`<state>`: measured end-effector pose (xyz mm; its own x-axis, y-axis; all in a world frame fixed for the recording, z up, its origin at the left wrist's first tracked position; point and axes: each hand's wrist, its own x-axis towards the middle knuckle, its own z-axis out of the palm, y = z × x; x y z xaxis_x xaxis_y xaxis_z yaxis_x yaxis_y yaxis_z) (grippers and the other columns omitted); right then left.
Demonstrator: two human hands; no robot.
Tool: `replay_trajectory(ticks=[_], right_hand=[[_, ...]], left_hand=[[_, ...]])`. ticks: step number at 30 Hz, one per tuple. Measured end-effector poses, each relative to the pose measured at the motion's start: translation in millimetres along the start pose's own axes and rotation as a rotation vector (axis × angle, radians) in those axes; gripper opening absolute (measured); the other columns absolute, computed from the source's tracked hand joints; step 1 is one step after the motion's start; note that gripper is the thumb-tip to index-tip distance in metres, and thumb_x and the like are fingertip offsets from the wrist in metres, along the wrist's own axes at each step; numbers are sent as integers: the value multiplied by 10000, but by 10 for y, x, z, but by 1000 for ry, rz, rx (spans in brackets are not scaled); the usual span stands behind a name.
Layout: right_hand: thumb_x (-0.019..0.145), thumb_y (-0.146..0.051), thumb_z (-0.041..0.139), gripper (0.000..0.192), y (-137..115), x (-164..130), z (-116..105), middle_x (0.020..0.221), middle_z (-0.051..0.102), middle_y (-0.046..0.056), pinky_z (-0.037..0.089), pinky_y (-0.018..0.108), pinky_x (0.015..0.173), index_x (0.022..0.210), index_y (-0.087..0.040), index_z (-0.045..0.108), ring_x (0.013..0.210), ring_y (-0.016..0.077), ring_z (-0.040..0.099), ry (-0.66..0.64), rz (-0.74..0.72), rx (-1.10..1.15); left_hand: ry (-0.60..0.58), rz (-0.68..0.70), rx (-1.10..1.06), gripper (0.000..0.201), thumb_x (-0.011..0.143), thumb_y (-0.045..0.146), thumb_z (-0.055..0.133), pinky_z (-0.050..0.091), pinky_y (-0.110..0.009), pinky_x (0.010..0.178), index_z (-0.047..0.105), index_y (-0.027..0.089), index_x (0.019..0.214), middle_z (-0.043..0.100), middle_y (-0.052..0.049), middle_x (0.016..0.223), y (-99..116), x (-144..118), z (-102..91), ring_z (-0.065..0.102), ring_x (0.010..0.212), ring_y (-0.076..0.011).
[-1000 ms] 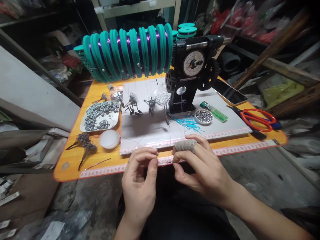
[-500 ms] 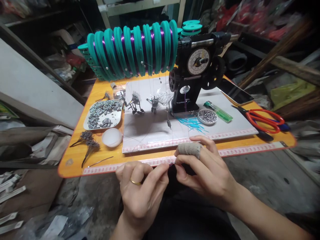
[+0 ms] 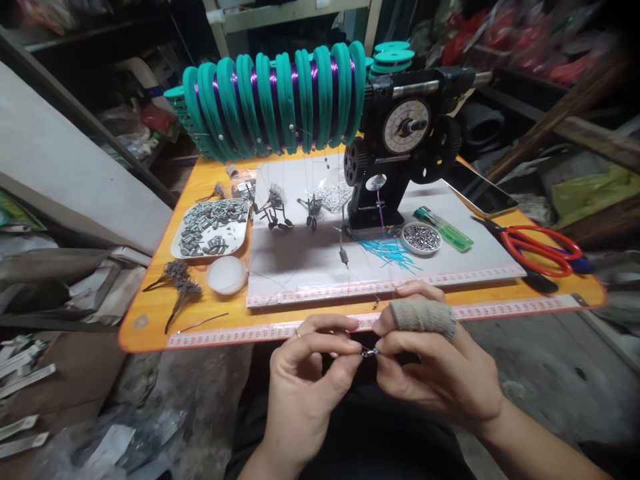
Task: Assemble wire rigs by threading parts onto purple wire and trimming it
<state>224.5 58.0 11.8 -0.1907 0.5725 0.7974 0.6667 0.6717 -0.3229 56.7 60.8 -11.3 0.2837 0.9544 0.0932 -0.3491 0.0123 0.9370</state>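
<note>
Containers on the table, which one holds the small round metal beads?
The small round dish beside the green lighter; the white tray at left holds grey cylindrical pieces instead.

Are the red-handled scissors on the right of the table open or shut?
Shut, as far as it shows. The scissors lie flat on the orange table, their two red handle loops close together; the blades look dark and together, pointing left.

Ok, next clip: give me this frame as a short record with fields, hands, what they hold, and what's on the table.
left hand: pinch grip on a small metal fitting, in front of the table edge
right hand: pinches the same fitting; finger wrap on index
winder: black line winder with teal spools
table: tray of sinkers, dish of beads, green lighter, red scissors, phone
</note>
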Motion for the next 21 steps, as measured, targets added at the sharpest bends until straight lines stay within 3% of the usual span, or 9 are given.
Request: replay_trajectory(ticks=[7, 14, 21], right_hand=[[750, -56, 590, 147, -12, 24, -16, 737, 623, -2, 517, 385, 870, 791, -189, 545, 673, 113, 630, -37, -7, 88], [784, -44, 578, 144, -14, 45, -5, 770, 628, 15, 512, 410, 881, 817, -183, 552, 714, 130, 626, -122, -49, 167], [819, -53, 573, 145, -87, -18, 52, 766, 610, 7, 514, 450, 927, 896, -175, 554, 688, 132, 589, -251, -93, 192]], left_hand=[[-61, -99, -182, 170, 830, 113, 702, 500, -181, 795, 757, 273, 848, 700, 22, 802, 12, 10, 11, 625, 806, -74], [-73, 40, -27, 113, 814, 118, 702, 517, -271, 751, 742, 224, 820, 672, -29, 750, 58, 25, -75, 617, 762, -136], [-122, 133, 77, 108, 811, 123, 696, 512, -281, 701, 744, 215, 841, 655, -48, 743, 127, -15, -209, 602, 734, -150]])
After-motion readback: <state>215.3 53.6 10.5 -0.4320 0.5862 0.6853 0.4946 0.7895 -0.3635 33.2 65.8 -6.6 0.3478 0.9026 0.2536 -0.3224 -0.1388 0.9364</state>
